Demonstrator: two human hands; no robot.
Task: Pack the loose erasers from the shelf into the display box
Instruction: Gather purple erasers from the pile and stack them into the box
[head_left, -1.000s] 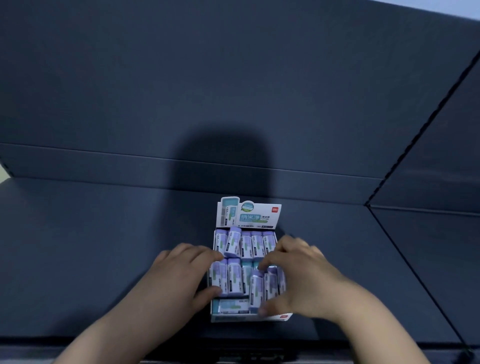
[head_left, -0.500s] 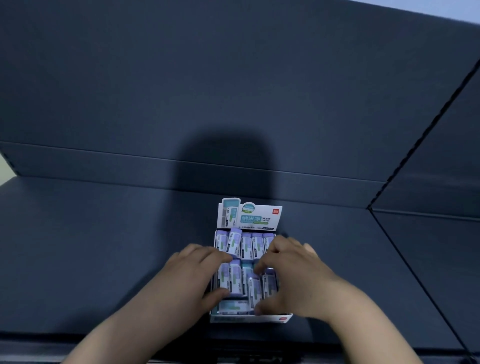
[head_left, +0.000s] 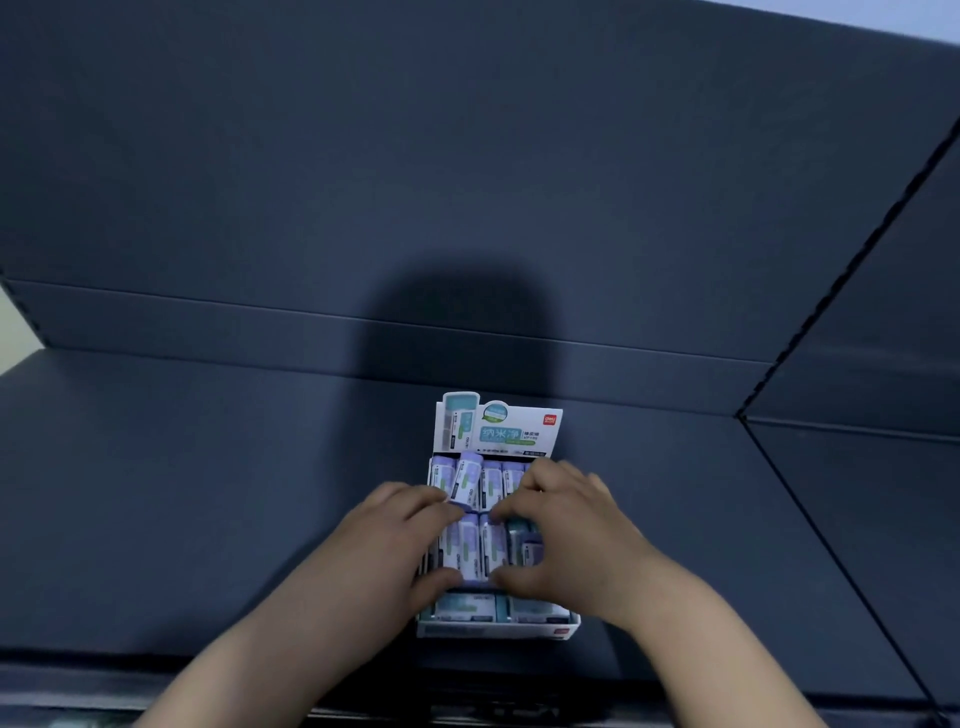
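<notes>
A white display box (head_left: 496, 630) with an upright printed header card (head_left: 498, 423) stands on the dark shelf. It holds rows of wrapped erasers (head_left: 491, 480) in purple and teal sleeves. My left hand (head_left: 384, 551) covers the box's left side, its fingers and thumb bracketing the middle row of erasers (head_left: 470, 548). My right hand (head_left: 566, 540) does the same from the right, fingertips on the top of that row and thumb at its lower end. One eraser in the back row (head_left: 466, 480) sits tilted above the others.
The dark blue shelf floor (head_left: 208, 493) spreads wide on both sides of the box. A low back wall (head_left: 260, 332) rises behind it and a side panel (head_left: 857, 467) closes the right. The shelf's front edge (head_left: 156, 675) runs below my wrists.
Both hands have slid inward and slightly toward the back over the box, closing round the middle row. The box has stayed in place.
</notes>
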